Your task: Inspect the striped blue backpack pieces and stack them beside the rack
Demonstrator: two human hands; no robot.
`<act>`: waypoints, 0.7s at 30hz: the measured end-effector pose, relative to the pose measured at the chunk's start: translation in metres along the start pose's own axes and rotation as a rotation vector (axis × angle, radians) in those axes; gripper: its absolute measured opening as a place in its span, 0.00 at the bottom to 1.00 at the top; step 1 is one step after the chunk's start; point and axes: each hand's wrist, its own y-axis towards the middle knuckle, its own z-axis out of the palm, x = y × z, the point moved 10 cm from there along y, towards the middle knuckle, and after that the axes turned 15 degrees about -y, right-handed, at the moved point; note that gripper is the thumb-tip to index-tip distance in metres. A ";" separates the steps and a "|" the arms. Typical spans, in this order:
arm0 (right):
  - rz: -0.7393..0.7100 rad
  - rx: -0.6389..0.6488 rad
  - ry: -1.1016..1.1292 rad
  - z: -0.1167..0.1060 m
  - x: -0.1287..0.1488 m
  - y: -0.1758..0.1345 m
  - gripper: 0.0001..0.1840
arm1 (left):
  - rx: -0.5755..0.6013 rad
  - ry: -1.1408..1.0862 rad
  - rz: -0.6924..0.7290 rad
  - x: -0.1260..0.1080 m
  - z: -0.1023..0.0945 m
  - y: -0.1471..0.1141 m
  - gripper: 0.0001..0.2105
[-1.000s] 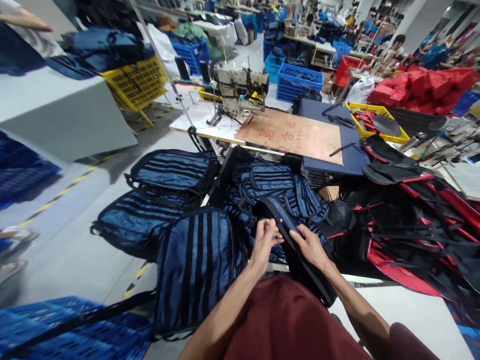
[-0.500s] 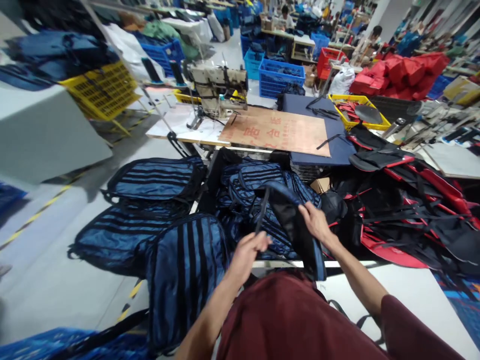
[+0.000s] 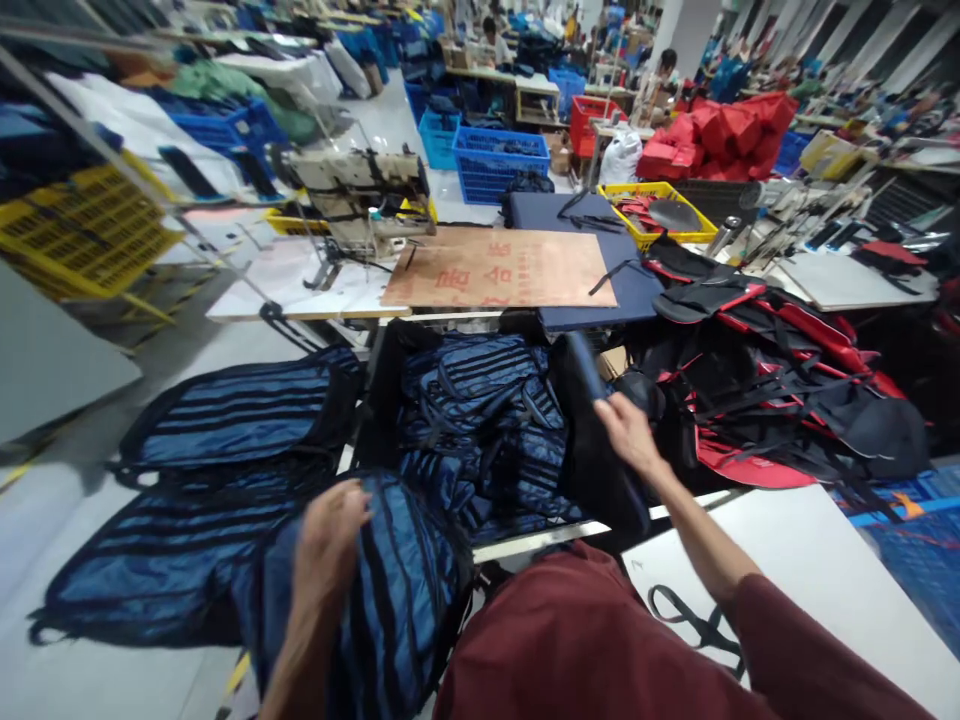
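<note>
My right hand grips the blue edge of a black fabric panel, which hangs upright at the right side of the open bin. My left hand, a little blurred, is closed over the upper left of a blue backpack with black stripes. What its curled fingers hold, if anything, cannot be made out. Two more striped backpacks, one upper and one lower, lie to the left. Inside the bin is a heap of blue striped bags.
Black and red bag pieces are piled on the right. A white board with a loose black strap lies at front right. Beyond the bin stand a sewing machine and a brown cardboard sheet.
My left hand has moved from the black strap by the panel leftward to the blue backpack. The panel has swung upright in my right hand. The view has turned to the right.
</note>
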 end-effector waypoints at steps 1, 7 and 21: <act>-0.034 0.022 0.021 0.020 0.021 -0.013 0.27 | 0.081 -0.031 -0.036 0.005 0.035 -0.008 0.38; -0.474 0.208 -0.221 0.127 0.101 -0.097 0.17 | 0.423 -0.422 -0.217 -0.011 0.188 -0.068 0.29; -0.463 0.215 0.040 0.007 0.107 -0.058 0.32 | 0.761 -0.324 -0.234 -0.042 0.235 -0.126 0.19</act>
